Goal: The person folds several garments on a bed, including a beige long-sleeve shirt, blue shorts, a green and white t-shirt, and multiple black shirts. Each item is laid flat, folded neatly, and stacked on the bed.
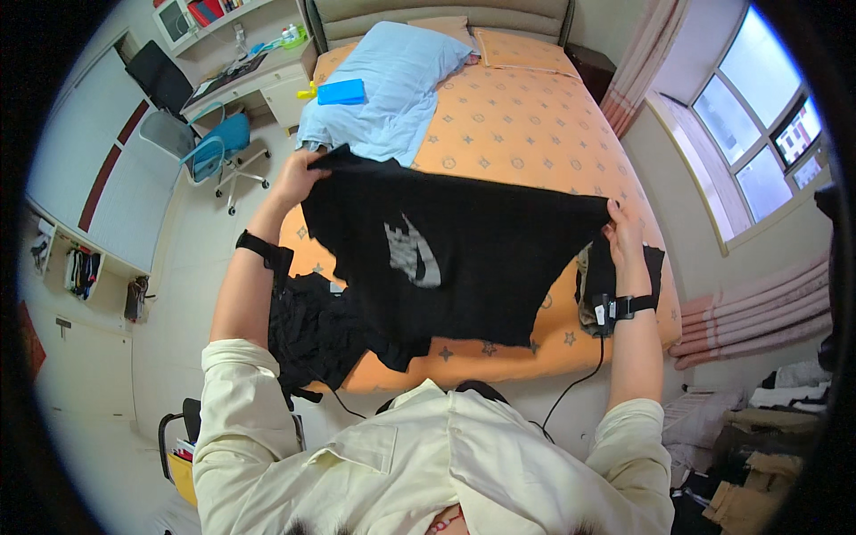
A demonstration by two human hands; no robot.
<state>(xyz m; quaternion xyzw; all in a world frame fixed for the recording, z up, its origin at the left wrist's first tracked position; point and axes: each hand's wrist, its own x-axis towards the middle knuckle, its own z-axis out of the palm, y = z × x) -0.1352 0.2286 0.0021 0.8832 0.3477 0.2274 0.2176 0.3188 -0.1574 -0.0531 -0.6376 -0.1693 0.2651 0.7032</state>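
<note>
A black T-shirt point(481, 259) with a pale grey print is stretched sideways between my hands, above the near part of the bed. My left hand point(299, 176) pinches its upper left corner. At the opposite end, my right hand point(624, 230) grips the other upper corner between thumb and fingers. Beneath the shirt's left side lies a crumpled heap of black clothing point(312, 334) on the bed. Beside my right wrist there is more dark, folded-looking clothing point(649, 267), partly hidden by my arm.
The bed point(508, 134) has an orange patterned sheet. A light blue quilt point(392, 67) and a blue box-like item point(341, 92) lie toward its far left. A blue swivel chair point(218, 147) stands by the desk point(259, 80). Clothes are piled point(767, 455) at lower right. Cables hang from my wrist straps.
</note>
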